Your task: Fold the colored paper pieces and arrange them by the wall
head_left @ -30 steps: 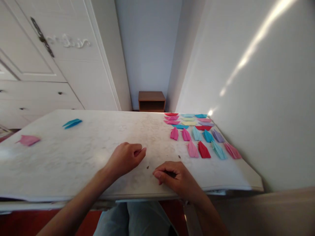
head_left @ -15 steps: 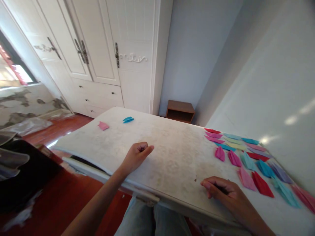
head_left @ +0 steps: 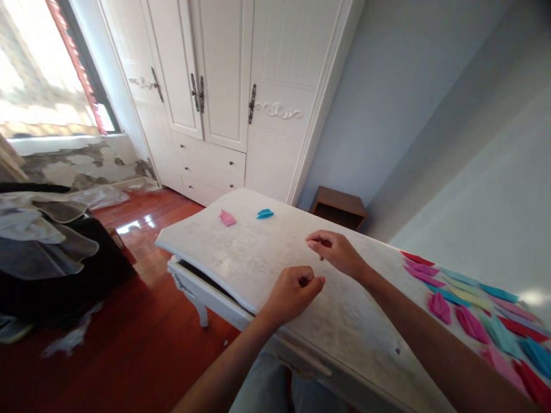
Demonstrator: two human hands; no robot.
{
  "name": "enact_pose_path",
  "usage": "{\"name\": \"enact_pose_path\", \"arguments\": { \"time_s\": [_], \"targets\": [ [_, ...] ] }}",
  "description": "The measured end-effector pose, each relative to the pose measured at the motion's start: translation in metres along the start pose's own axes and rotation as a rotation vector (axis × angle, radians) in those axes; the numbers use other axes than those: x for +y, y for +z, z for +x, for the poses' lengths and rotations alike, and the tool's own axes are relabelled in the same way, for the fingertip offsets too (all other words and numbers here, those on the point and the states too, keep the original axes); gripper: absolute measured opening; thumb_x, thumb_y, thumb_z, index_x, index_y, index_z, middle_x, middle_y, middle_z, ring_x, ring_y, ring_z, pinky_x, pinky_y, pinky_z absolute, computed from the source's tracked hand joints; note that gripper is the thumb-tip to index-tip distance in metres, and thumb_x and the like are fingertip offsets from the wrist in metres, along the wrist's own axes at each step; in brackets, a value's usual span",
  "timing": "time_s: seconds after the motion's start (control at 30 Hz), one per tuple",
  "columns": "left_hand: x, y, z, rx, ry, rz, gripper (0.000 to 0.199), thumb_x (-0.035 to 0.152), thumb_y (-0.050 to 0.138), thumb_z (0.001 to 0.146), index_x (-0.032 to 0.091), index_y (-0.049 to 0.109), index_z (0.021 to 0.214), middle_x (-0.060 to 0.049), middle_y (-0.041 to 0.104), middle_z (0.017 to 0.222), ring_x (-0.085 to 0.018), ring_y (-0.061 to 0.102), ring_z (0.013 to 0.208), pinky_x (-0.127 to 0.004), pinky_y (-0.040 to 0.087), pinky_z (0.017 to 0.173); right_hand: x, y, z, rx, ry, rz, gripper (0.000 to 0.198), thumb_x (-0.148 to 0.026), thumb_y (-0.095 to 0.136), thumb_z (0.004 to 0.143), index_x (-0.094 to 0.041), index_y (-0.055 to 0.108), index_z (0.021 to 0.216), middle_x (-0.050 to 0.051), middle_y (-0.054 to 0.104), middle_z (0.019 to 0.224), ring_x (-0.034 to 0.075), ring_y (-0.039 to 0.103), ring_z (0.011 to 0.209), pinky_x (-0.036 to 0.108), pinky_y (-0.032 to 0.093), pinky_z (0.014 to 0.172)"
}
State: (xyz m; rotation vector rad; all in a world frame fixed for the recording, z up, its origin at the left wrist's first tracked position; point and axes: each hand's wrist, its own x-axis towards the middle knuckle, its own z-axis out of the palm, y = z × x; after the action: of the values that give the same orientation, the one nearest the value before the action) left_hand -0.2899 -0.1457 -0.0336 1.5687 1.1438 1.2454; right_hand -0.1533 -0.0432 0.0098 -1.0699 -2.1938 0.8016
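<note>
two folded paper pieces lie alone at the far corner of the desk (head_left: 241, 258), at about 11 o'clock from the hands: a pink folded piece (head_left: 227, 218) and, just beside it toward 3 o'clock, a blue folded piece (head_left: 265, 214), near each other but apart. they look like thin coloured paper creased into flat pointed shapes, so i judge them very light, easily crushed, and apt to slide on the smooth pale top. a gentle pinch at a thick folded edge or the central ridge seems the safest hold; pressing flat on the tip would likely bend it.

the right hand (head_left: 338, 252) reaches furthest forward, arm stretched across the desk from 4 o'clock, palm down, fingers curled with thumb and forefinger drawn close. its grip holds nothing that shows; it sits well short of the blue piece. the left hand (head_left: 293, 293) rests nearer the body at 6 o'clock, on the desk's near edge, loosely clenched in a fist, thumb against the forefinger, no paper visible inside it.

at 3 to 4 o'clock, along the wall, rows of coloured folded pieces (head_left: 469, 310) lie side by side, well apart from both hands.
</note>
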Motion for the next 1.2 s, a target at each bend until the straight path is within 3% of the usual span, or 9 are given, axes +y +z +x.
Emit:
{"name": "enact_pose_path", "arguments": {
  "time_s": [0.07,0.2,0.3,0.4,0.53,0.73,0.9,1.2],
  "targets": [
    [-0.002,0.0,0.001,0.046,-0.018,-0.103,0.04,0.037,0.055,0.083,0.019,0.035,0.053,0.006,0.032,0.05,-0.008,0.03,0.05,-0.024,0.024,0.05,0.002,0.017,0.044,-0.012,-0.1,-0.148,0.023,-0.028,0.056,0.084,-0.015,0.068,0.098,0.005,0.068,0.088,0.013,0.06,0.063,0.027,0.05,0.062],
    [-0.006,0.002,0.003,0.074,-0.038,-0.185,0.041,0.039,0.056,0.082,0.019,0.037,0.052,0.006,0.032,0.05,-0.008,0.029,0.048,-0.024,0.024,0.048,0.002,0.049,0.112,-0.068,-0.243,-0.544,0.042,-0.012,0.054,0.081,-0.011,0.059,0.123,0.014,0.061,0.126,0.022,0.059,0.108,0.033,0.045,0.095],
    [-0.008,0.003,0.004,0.072,-0.039,-0.205,0.041,0.041,0.057,0.081,0.019,0.038,0.052,0.006,0.033,0.05,-0.008,0.029,0.048,-0.024,0.023,0.048,0.001,0.068,0.139,-0.136,-0.212,-0.768,0.053,-0.009,0.049,0.083,-0.012,0.048,0.136,0.015,0.05,0.141,0.027,0.054,0.12,0.038,0.044,0.097],
    [-0.009,0.003,0.004,0.082,-0.06,-0.247,0.041,0.042,0.057,0.081,0.019,0.037,0.052,0.006,0.033,0.049,-0.008,0.028,0.048,-0.024,0.022,0.047,0.002,0.081,0.151,-0.189,-0.218,-0.804,0.058,-0.006,0.046,0.083,-0.017,0.044,0.14,0.012,0.046,0.145,0.026,0.054,0.121,0.038,0.045,0.097],
    [-0.008,0.003,0.006,0.128,-0.078,-0.294,0.042,0.041,0.057,0.08,0.02,0.035,0.051,0.006,0.032,0.049,-0.008,0.027,0.048,-0.024,0.022,0.046,0.004,0.086,0.16,-0.273,-0.254,-0.807,0.047,-0.007,0.047,0.086,-0.022,0.056,0.13,0.006,0.058,0.135,0.022,0.057,0.118,0.031,0.044,0.095],
    [-0.005,0.001,0.006,0.134,-0.076,-0.298,0.043,0.044,0.058,0.078,0.02,0.035,0.051,0.006,0.032,0.048,-0.007,0.028,0.047,-0.024,0.022,0.047,0.002,0.075,0.161,-0.299,-0.29,-0.797,0.027,-0.019,0.055,0.089,-0.019,0.066,0.113,0.011,0.068,0.114,0.024,0.062,0.106,0.03,0.044,0.089],
    [-0.004,0.0,0.007,0.165,-0.071,-0.289,0.043,0.043,0.058,0.077,0.02,0.033,0.05,0.006,0.031,0.049,-0.007,0.026,0.048,-0.024,0.022,0.047,0.004,0.068,0.142,-0.241,-0.303,-0.748,0.04,-0.029,0.061,0.088,-0.015,0.059,0.126,0.012,0.064,0.117,0.021,0.061,0.102,0.029,0.044,0.089],
    [-0.007,-0.001,0.009,0.19,-0.06,-0.264,0.042,0.042,0.059,0.078,0.02,0.035,0.052,0.007,0.033,0.048,-0.007,0.027,0.048,-0.024,0.022,0.047,0.026,0.057,0.103,-0.056,-0.208,-0.492,0.036,-0.025,0.067,0.082,-0.015,0.062,0.117,0.009,0.063,0.109,0.019,0.059,0.097,0.028,0.043,0.086]
  ]
}}
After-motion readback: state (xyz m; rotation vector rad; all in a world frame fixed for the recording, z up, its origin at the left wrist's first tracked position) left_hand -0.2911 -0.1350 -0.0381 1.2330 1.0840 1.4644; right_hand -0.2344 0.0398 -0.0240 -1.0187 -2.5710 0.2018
